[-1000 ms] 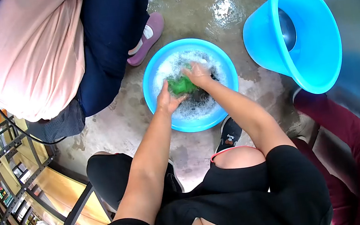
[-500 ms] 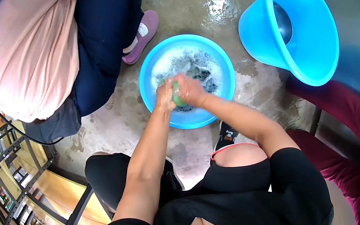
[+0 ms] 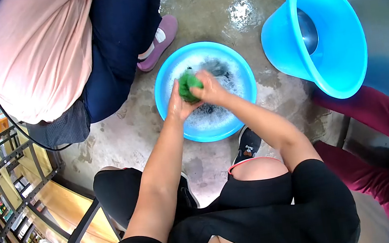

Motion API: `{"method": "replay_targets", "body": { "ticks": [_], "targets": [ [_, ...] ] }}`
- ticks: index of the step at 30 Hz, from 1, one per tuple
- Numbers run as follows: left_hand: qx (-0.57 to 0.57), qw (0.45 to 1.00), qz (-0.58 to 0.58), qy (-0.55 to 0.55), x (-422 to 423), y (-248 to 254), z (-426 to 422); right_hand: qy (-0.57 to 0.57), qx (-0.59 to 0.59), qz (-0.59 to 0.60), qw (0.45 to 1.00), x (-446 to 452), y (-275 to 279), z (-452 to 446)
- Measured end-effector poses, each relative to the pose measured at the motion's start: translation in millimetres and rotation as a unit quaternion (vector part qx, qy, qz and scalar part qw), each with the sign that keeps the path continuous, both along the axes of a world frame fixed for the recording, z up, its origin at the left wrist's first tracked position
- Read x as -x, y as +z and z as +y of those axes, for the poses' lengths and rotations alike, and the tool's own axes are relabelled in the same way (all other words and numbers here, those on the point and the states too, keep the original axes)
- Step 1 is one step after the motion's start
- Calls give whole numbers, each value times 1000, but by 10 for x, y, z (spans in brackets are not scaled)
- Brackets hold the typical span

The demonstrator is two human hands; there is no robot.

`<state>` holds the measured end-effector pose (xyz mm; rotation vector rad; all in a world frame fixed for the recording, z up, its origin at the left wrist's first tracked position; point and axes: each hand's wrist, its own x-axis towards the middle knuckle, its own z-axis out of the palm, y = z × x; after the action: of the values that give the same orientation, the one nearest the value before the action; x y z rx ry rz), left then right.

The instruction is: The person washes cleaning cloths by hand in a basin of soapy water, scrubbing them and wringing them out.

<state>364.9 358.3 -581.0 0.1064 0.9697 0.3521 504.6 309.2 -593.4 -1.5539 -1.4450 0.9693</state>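
Note:
Over a blue basin (image 3: 169, 125) of sudsy water, I hold a bunched green cloth (image 3: 188, 88). My left hand (image 3: 180, 104) is wrapped round its left and lower side. From the right, my right hand (image 3: 211, 90) grips the cloth with the thumb across it; its fingertips are a little blurred. White foam (image 3: 228, 78) covers much of the water, and a dark patch shows beneath it, too unclear to name.
A tall blue bucket (image 3: 280, 40) leans on its side at the right, a metal bowl (image 3: 308, 31) inside. A person in a pink top (image 3: 39, 59) sits at the left. Someone's maroon trouser legs (image 3: 380, 119) show at right. Shelving (image 3: 37, 180) stands at lower left.
The green cloth, earlier squeezed small between both hands, now shows more and is spread wider. My hands have turned it up and shifted slightly. The whole view has moved a little.

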Motion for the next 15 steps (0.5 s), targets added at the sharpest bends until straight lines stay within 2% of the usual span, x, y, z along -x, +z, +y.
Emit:
{"method": "replay_targets", "body": {
  "ticks": [1,2,3,4,5,6,7,8,12,14,15],
  "targets": [
    [0,1000,-2,-2,-10,-8,36,-36,-66,48,996,158,186,-84],
    [57,997,-53,-22,-12,-47,100,-32,-76,50,995,286,272,-161],
    [116,987,-104,-42,-6,-112,159,-13,-136,18,990,387,347,-247],
    [15,982,-166,-84,110,-383,182,-20,-115,47,992,461,499,-317],
    [16,982,-166,-84,141,-478,98,-26,-97,77,992,522,620,-354],
    [-150,982,-67,-97,166,-486,6,-26,-97,77,992,584,641,-381],
    [-311,944,36,-107,184,-498,-51,-9,-89,-7,996,637,645,-399],
    [-311,943,37,-108,198,-526,-84,7,-80,-91,993,668,625,-419],
    [-168,986,-1,-21,172,-532,-163,-7,-121,-142,982,497,63,-307],
    [-94,995,-19,25,153,-530,-216,-2,81,-122,989,291,-122,-108],
    [-93,995,-17,24,114,-455,-247,-82,102,-97,987,161,-338,-50]
  ]
}}
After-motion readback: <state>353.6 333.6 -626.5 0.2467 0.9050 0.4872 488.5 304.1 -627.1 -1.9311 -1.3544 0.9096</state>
